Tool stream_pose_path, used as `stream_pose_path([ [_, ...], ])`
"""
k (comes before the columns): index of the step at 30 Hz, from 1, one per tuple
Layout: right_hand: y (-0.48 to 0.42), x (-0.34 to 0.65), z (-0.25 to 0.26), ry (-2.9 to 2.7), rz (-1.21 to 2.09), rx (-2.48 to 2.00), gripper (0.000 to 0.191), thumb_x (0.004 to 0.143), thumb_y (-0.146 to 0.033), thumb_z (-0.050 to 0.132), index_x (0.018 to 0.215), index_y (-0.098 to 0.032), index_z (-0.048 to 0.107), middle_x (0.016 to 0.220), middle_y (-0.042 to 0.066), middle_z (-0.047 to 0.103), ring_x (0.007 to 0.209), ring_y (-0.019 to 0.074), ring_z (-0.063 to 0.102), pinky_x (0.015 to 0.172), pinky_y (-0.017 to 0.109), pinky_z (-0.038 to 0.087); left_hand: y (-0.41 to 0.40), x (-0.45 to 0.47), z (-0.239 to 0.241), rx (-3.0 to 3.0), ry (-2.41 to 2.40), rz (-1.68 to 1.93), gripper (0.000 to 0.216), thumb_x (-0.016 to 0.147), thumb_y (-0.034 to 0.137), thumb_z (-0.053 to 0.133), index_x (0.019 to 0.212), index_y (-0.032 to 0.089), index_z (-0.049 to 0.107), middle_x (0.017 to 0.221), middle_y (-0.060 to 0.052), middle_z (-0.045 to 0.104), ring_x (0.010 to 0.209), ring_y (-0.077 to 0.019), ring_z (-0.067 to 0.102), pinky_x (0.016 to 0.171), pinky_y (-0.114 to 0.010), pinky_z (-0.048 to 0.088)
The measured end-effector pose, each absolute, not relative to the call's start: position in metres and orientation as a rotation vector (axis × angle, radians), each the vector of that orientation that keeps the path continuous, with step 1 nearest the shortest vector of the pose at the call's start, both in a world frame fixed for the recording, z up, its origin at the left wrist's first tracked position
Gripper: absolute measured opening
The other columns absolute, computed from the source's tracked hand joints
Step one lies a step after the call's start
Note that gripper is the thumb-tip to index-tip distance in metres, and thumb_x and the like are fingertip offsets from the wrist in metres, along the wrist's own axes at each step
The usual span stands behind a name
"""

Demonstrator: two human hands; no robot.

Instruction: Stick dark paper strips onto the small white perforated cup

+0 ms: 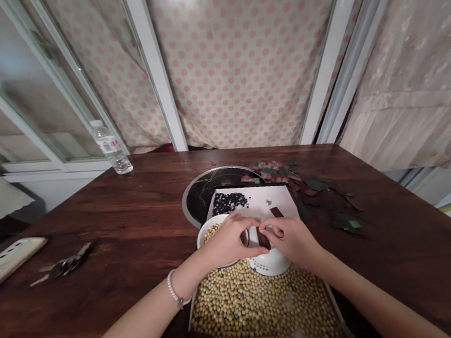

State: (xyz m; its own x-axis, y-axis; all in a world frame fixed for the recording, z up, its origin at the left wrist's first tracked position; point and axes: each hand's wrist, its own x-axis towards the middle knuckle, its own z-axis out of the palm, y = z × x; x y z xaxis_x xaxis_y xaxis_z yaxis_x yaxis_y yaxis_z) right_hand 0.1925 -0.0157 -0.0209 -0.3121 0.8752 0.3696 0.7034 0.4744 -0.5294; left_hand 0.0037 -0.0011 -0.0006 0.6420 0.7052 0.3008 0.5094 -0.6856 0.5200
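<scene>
My left hand point(230, 240) and my right hand point(293, 240) meet over two white bowls, fingers pinched together around a small dark brown piece point(263, 238). The left bowl point(207, 230) holds pale beans; the right bowl point(272, 264) sits partly under my right hand. Below them lies a tray point(340, 320) full of yellow soybeans point(260, 308) mixed with a few coloured beads. Behind the hands is a white tray point(263, 199) with a heap of dark beans point(230, 201) and a brown piece point(276, 212). A bead bracelet is on my left wrist.
A round black inset point(195, 195) sits in the wooden table point(123, 215). Scraps of green and brown paper point(323, 189) lie at the right. A water bottle point(111, 147) stands at the far left edge, with keys point(67, 264) and a phone point(5, 263) at the left.
</scene>
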Motion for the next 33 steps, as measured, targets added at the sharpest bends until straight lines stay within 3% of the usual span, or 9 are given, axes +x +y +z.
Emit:
stream_pose_path([
  [11, -0.031, 0.196, -0.002, -2.316, 0.417, -1.274, 0.017, 0.083, -0.015, 0.048, 0.073, -0.020, 0.062, 0.054, -0.004, 0.048, 0.049, 0.0100, 0.035, 0.050, 0.025, 0.021, -0.001, 0.002, -0.006, 2.416, 1.004, 0.707, 0.053, 0.065, 0.044, 0.076, 0.113, 0.026, 0.061, 0.108, -0.005, 0.065, 0.106, -0.0273, 0.054, 0.093, -0.046, 0.041],
  [17, -0.021, 0.199, -0.010, -2.148, 0.519, -1.267, 0.016, 0.078, -0.017, 0.053, 0.075, -0.021, 0.068, 0.051, -0.004, 0.049, 0.047, 0.0098, 0.037, 0.049, 0.023, 0.025, 0.000, 0.003, -0.004, 2.440, 0.982, 0.710, 0.051, 0.065, 0.044, 0.076, 0.110, 0.024, 0.062, 0.110, -0.005, 0.066, 0.105, -0.0273, 0.055, 0.092, -0.045, 0.041],
  [27, -0.016, 0.193, -0.016, -2.093, 0.427, -1.308, 0.017, 0.080, -0.021, 0.052, 0.078, -0.020, 0.069, 0.047, -0.005, 0.040, 0.046, 0.0100, 0.034, 0.049, 0.023, 0.024, -0.001, 0.004, -0.001, 2.474, 0.974, 0.676, 0.045, 0.066, 0.039, 0.077, 0.105, 0.022, 0.062, 0.109, -0.004, 0.067, 0.100, -0.0255, 0.057, 0.092, -0.043, 0.042],
  [33, -0.028, 0.197, -0.001, -2.254, 0.591, -1.217, 0.017, 0.079, -0.015, 0.049, 0.071, -0.020, 0.063, 0.047, -0.007, 0.034, 0.045, 0.0089, 0.030, 0.048, 0.023, 0.020, -0.002, 0.003, -0.003, 2.457, 1.006, 0.693, 0.054, 0.065, 0.043, 0.078, 0.112, 0.022, 0.061, 0.108, -0.006, 0.067, 0.102, -0.0269, 0.056, 0.092, -0.044, 0.042],
])
